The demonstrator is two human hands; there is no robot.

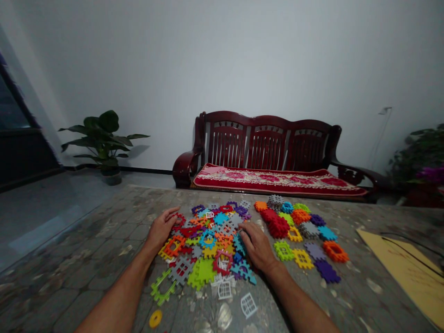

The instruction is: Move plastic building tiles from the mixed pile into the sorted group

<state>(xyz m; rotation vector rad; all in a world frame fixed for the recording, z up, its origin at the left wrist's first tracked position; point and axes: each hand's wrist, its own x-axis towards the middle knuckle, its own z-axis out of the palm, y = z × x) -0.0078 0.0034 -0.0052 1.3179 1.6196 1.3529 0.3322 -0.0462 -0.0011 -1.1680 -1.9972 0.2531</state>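
Left hand is resting open at the left edge of the multicoloured, toothed flat plastic tile pile; right hand is lying loosely open at its right. Light, flat fingers should be avoiding snagged teeth and bumping the red toothed stack.

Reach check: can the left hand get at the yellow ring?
Likely yes: the yellow ring lies apart from the pile, uncovered; the left hand would need drawing back, but nothing visible blocks it.
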